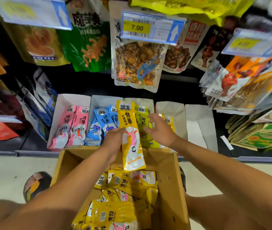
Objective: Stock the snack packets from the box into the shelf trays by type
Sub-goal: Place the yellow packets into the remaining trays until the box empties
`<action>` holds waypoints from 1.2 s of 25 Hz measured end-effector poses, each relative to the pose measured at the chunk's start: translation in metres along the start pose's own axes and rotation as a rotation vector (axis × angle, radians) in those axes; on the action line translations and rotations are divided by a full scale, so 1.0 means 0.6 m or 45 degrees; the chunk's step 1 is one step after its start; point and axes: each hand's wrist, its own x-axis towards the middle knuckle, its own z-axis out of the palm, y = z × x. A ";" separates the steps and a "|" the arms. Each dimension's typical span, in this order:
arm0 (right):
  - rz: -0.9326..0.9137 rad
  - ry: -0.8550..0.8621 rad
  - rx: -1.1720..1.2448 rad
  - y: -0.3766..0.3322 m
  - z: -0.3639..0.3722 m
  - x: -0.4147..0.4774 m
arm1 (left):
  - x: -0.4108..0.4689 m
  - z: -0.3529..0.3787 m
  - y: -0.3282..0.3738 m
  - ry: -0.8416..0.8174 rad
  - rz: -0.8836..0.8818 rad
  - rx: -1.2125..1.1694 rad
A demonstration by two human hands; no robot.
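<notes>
Gripping a long yellow snack packet upright at its middle, a person's left hand holds it above the far edge of the open cardboard box, where loose yellow packets lie heaped below the curled fingers. The right hand, fingers spread and holding nothing, hovers just right of the held packet, its fingertips over the lime-green packets and beside the stocked yellow packets in the next tray. Left of the gripping fingers stand trays of blue packets and pink packets; right of the spread fingers, a white tray.
</notes>
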 end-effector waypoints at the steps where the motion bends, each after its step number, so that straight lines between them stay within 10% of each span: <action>1: -0.009 0.014 0.046 -0.017 0.008 -0.021 | -0.002 0.002 0.002 0.001 0.002 -0.014; 15: 0.049 0.089 -0.206 -0.064 0.069 -0.084 | -0.027 0.002 0.011 -0.156 0.076 0.147; 21: 0.129 0.199 -0.169 0.025 0.015 -0.036 | -0.016 -0.043 -0.042 -0.100 0.620 1.458; 30: 0.724 0.208 -0.318 0.275 -0.027 0.068 | 0.001 -0.079 -0.133 -0.192 0.416 2.230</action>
